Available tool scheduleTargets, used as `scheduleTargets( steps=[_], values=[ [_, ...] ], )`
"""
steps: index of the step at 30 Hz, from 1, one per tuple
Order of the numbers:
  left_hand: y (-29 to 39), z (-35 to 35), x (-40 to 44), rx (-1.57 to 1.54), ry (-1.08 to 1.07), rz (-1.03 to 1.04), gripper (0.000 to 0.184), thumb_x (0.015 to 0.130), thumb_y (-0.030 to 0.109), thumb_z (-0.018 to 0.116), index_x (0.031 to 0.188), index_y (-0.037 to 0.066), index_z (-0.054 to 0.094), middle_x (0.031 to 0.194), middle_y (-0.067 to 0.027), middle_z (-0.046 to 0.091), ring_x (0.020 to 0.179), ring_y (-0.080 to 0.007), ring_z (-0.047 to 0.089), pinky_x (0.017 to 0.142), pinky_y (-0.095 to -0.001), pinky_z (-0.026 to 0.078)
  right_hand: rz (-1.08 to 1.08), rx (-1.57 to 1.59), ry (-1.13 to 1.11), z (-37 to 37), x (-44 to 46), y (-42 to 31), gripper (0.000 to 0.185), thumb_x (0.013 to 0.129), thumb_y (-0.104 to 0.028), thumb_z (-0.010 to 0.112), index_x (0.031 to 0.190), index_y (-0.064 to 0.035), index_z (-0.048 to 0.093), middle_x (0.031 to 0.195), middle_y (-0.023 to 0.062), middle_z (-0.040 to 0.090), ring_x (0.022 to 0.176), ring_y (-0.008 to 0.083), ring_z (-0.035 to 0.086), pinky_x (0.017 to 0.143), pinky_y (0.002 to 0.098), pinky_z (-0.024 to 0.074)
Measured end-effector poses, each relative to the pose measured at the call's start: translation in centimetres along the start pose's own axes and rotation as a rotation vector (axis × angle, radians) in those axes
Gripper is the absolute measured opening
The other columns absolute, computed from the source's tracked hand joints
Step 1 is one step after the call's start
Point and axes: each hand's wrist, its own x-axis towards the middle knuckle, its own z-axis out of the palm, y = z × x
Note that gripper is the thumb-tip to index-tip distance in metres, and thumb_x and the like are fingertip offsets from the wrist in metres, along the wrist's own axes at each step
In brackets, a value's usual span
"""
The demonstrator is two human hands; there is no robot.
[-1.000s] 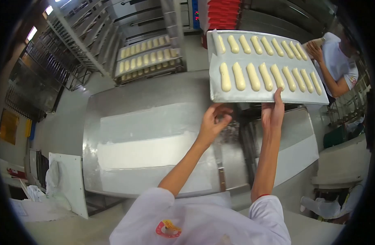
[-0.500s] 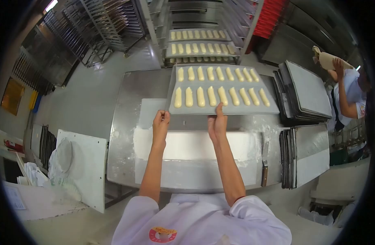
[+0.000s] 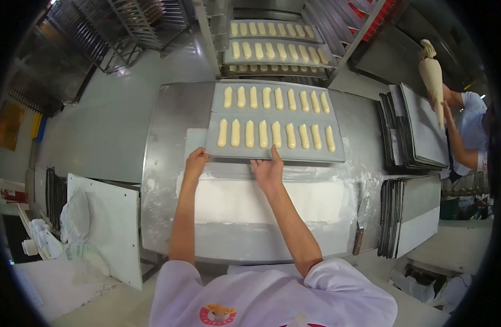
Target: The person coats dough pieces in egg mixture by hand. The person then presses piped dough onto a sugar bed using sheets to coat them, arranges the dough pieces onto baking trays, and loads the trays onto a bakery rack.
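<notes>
A flat tray (image 3: 278, 114) with two rows of pale piped dough strips (image 3: 262, 134) lies level over the far part of the metal table. My left hand (image 3: 196, 162) is closed on the tray's near left corner. Under the middle of the near edge, my right hand (image 3: 268, 170) supports the tray, its thumb over the rim and its fingers partly hidden below. A floury white strip (image 3: 267, 201) runs along the table on the near side of the tray.
Behind the table stands a rack with loaded trays (image 3: 280, 53). Stacked trays (image 3: 419, 128) and more upright trays (image 3: 392, 215) are at the right, beside a long knife (image 3: 359, 234). A co-worker holds a piping bag (image 3: 431, 76). A white board (image 3: 106, 223) stands left.
The tray has swung from the right to the table's middle, and the view has turned with it. My left hand has taken hold of its corner. The co-worker's piping bag now hangs upright.
</notes>
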Motion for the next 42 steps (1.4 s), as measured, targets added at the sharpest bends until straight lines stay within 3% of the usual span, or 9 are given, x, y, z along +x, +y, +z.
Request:
scheduleTargets(
  steps=[6, 8, 11, 15, 20, 26, 30, 35, 42],
  values=[
    [-1.6, 0.1, 2.7, 0.437, -0.054, -0.021, 0.01, 0.075, 0.011, 0.058, 0.074, 0.001, 0.056, 0.062, -0.0103, 0.054, 0.062, -0.0175, 0.057, 0.059, -0.0296, 0.043, 0.089, -0.48, 0.287, 1.9, -2.1, -1.2, 0.066, 0.092, -0.027, 0.047, 0.14, 0.0045, 0.015, 0.136, 0.0167, 0.033, 0.128, 0.0289, 0.034, 0.107, 0.0391, 0.0275],
    [0.3, 0.0, 2.2, 0.489, -0.063, -0.035, 0.012, 0.077, 0.013, 0.055, 0.075, 0.002, 0.058, 0.066, -0.0129, 0.058, 0.07, -0.0244, 0.063, 0.066, -0.0336, 0.047, 0.079, -0.683, 0.22, 3.7, -4.2, -3.0, 0.062, 0.087, -0.022, 0.051, 0.14, -0.0011, 0.024, 0.128, 0.0128, 0.04, 0.115, 0.0222, 0.047, 0.091, 0.0307, 0.0365],
    [3.4, -0.7, 2.1, 0.94, -0.055, -0.046, 0.019, 0.083, 0.015, 0.048, 0.08, 0.006, 0.064, 0.077, -0.0108, 0.064, 0.073, -0.0268, 0.062, 0.067, -0.0346, 0.047, -0.246, -0.979, 0.166, 2.7, -3.3, -9.2, 0.045, 0.08, -0.02, 0.057, 0.122, -0.0081, 0.051, 0.1, 0.0008, 0.052, 0.088, 0.0091, 0.05, 0.073, 0.0222, 0.0315],
    [3.9, -0.5, 8.3, 0.787, 0.1, 0.145, 0.019, 0.084, 0.018, 0.049, 0.082, 0.008, 0.066, 0.079, -0.0117, 0.065, 0.076, -0.031, 0.062, 0.071, -0.0381, 0.048, -0.902, -1.446, 0.241, 0.4, 5.1, -20.5, 0.016, 0.09, -0.016, 0.057, 0.093, -0.0037, 0.066, 0.083, -0.0018, 0.059, 0.079, 0.0076, 0.047, 0.073, 0.0238, 0.0372],
    [1.4, 2.5, 21.1, 0.139, 0.188, 0.216, 0.026, 0.089, 0.024, 0.053, 0.091, 0.0, 0.063, 0.079, -0.0097, 0.066, 0.069, -0.0183, 0.06, 0.066, -0.0327, 0.047, -1.08, -1.74, 0.189, -2.5, 17.3, -32.3, 0.011, 0.083, -0.009, 0.059, 0.09, -0.0041, 0.066, 0.079, 0.0065, 0.062, 0.074, 0.0169, 0.056, 0.068, 0.0291, 0.0433],
    [-0.5, 3.9, 31.2, 0.339, 0.233, 0.333, 0.026, 0.084, 0.027, 0.063, 0.086, 0.001, 0.066, 0.071, -0.0075, 0.064, 0.065, -0.0161, 0.058, 0.063, -0.0322, 0.046, -1.172, -2.117, 0.023, -1.1, 20.2, -33.3, 0.014, 0.07, -0.002, 0.065, 0.084, -0.0044, 0.066, 0.081, 0.0114, 0.062, 0.08, 0.0297, 0.059, 0.072, 0.0379, 0.0461],
    [1.6, 4.5, 30.3, 0.282, 0.21, 0.351, 0.023, 0.08, 0.024, 0.069, 0.084, 0.002, 0.067, 0.069, -0.0053, 0.063, 0.063, -0.0139, 0.056, 0.062, -0.0306, 0.046, -1.321, -2.17, -0.091, -1.8, 21.3, -33.2, 0.011, 0.072, -0.001, 0.065, 0.083, -0.0036, 0.063, 0.08, 0.0113, 0.058, 0.075, 0.0282, 0.057, 0.069, 0.0374, 0.0451],
    [3.9, 4.3, 28.4, 0.181, 0.177, 0.292, 0.017, 0.075, 0.015, 0.074, 0.08, 0.001, 0.066, 0.069, 0.0004, 0.06, 0.064, -0.0086, 0.051, 0.061, -0.0246, 0.042, -0.785, -1.642, -0.035, -2.0, 21.3, -33.4, 0.002, 0.085, -0.004, 0.059, 0.085, -0.0031, 0.058, 0.08, -0.0016, 0.058, 0.078, 0.0065, 0.051, 0.072, 0.0224, 0.04],
    [5.6, 3.7, 25.7, 0.054, 0.172, 0.223, 0.015, 0.076, 0.014, 0.073, 0.079, 0.002, 0.065, 0.072, 0.0014, 0.058, 0.066, -0.0078, 0.048, 0.062, -0.0227, 0.039, -0.682, -1.372, -0.045, -1.5, 19.7, -33.9, 0.005, 0.084, -0.009, 0.062, 0.086, -0.0065, 0.058, 0.079, -0.0036, 0.056, 0.077, 0.0062, 0.05, 0.071, 0.0209, 0.0373]
  ],
)
